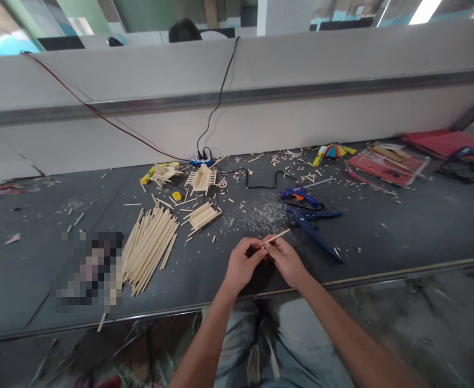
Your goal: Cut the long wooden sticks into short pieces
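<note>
Both of my hands meet over the near edge of the dark worktable (pixel 382 237). My left hand (pixel 242 264) and my right hand (pixel 285 261) pinch one thin wooden stick (pixel 276 236), whose free end points up and to the right. A pile of several long wooden sticks (pixel 150 248) lies to the left of my hands. A small glued stick panel (pixel 203 215) rests beyond them.
Blue cutting pliers (pixel 313 226) and a blue glue gun (pixel 299 195) lie just right of my hands. Small stick models (pixel 201 178) sit by a blue power strip (pixel 201 160) with cables. Red sheets (pixel 386 164) lie far right. Offcuts litter the table.
</note>
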{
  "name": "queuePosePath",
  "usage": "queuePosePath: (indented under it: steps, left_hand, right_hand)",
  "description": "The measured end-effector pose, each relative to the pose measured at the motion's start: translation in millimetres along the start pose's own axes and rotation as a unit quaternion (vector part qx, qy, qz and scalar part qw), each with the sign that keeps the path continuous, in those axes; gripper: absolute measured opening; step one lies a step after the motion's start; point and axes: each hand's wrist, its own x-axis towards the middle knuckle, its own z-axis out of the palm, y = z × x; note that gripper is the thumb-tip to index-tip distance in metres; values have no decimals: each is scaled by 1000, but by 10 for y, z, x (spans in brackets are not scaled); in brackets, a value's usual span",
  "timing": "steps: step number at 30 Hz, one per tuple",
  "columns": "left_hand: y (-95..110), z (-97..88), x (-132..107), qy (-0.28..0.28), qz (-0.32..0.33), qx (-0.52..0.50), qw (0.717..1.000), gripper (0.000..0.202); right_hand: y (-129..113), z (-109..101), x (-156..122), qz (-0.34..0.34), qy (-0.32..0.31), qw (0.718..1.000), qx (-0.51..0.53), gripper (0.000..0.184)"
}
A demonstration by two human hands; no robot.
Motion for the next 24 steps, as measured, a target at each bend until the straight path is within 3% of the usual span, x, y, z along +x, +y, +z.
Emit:
queuePosePath:
  steps: [11, 18, 24]
  left_hand:
    - [-28, -14, 6, 22, -18, 22, 999, 20]
    - [-29, -16, 20, 51, -42, 14, 998, 21]
    - [-40, -12, 15, 44, -44, 4, 998, 20]
  right_hand:
    - [19, -10, -5, -42, 0, 997, -70, 18]
    - [-4, 1, -17, -30, -9, 997, -72, 21]
    - [35, -15, -5, -28, 25, 997, -61, 20]
